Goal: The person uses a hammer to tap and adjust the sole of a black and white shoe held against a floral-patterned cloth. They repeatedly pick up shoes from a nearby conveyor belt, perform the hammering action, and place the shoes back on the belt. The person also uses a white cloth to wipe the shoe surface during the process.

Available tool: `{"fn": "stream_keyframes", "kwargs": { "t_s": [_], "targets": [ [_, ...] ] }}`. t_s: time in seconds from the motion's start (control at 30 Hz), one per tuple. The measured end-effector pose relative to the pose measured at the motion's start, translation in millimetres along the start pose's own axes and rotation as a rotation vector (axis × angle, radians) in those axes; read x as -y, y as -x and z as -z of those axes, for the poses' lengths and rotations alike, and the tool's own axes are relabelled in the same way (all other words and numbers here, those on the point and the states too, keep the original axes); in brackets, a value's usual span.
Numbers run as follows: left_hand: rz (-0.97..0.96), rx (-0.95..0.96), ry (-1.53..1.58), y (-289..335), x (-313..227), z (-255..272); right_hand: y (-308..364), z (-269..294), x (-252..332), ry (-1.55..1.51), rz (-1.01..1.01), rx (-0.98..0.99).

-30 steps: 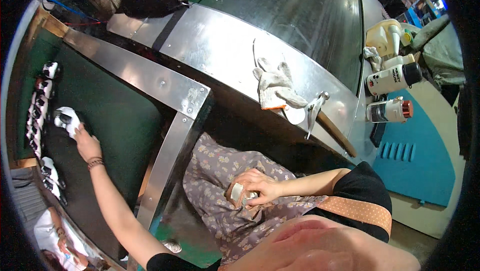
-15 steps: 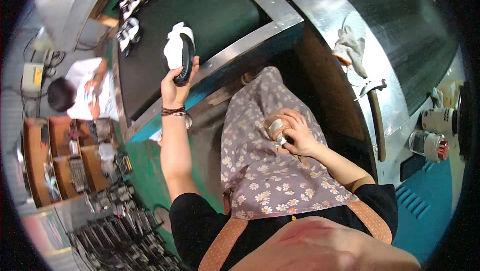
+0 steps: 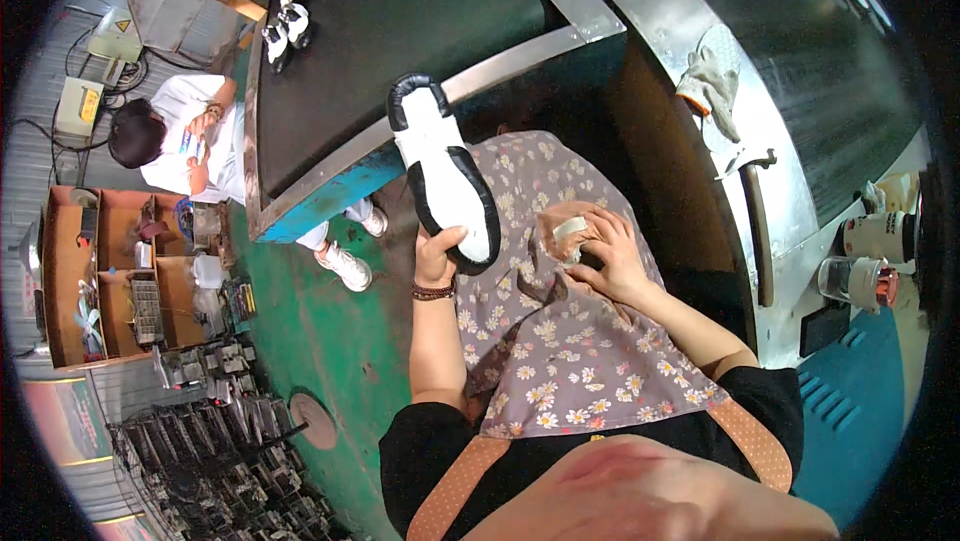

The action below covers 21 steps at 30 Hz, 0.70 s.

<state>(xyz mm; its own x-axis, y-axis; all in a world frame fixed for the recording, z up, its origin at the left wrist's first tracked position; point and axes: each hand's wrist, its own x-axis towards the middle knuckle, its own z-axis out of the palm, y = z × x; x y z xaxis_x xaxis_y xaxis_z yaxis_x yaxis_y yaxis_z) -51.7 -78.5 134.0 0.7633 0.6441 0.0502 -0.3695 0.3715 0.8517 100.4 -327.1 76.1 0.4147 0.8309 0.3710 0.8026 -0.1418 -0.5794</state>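
A black and white shoe point(image 3: 446, 181) is gripped at one end by my left hand point(image 3: 434, 259), thumb lying across its white sole side. It is held up in front of my lap, with its flat white bottom facing me and a black edge around it. My right hand point(image 3: 612, 256) rests on my flowered apron point(image 3: 560, 381), fingers curled around a crumpled tan piece point(image 3: 556, 226) with a white patch. What that piece is, I cannot make out.
A dark belt bench point(image 3: 390, 41) with a metal rim carries several black and white shoes point(image 3: 290, 26). At right, a grey glove point(image 3: 712, 91) and a hammer point(image 3: 757, 231) lie on a metal ledge near a clear jar point(image 3: 848, 281). A person in white point(image 3: 190, 131) sits left, by a shelf point(image 3: 115, 281).
My left hand has brought the shoe back from over the bench toward my lap and turned its bottom to face me. My right hand stays on the apron.
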Motion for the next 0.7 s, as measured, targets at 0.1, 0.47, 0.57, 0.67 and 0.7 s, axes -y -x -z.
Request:
{"fn": "stream_keyframes", "kwargs": {
  "t_s": [0.1, 0.47, 0.57, 0.67, 0.7],
  "targets": [
    [0.077, 0.074, -0.033, 15.7, 11.4, 17.1, 3.5, -12.4, -6.4, -0.077, -0.010, -0.029],
    [0.295, 0.379, 0.032, 50.9, 18.9, 47.2, 3.0, -2.5, -5.5, 0.072, -0.109, 0.137],
    [0.357, 0.441, 0.147, 49.0, 28.8, 49.8, 4.7, 11.2, -6.8, 0.021, -0.116, 0.170],
    [0.481, 0.536, 0.332, 37.0, 14.7, 5.5, 5.0, 17.8, -12.1, -0.056, -0.119, 0.193],
    [0.486, 0.440, 0.214, 38.9, 16.6, 10.3, 4.6, 19.3, -12.9, -0.096, -0.117, 0.201]
  ]
}}
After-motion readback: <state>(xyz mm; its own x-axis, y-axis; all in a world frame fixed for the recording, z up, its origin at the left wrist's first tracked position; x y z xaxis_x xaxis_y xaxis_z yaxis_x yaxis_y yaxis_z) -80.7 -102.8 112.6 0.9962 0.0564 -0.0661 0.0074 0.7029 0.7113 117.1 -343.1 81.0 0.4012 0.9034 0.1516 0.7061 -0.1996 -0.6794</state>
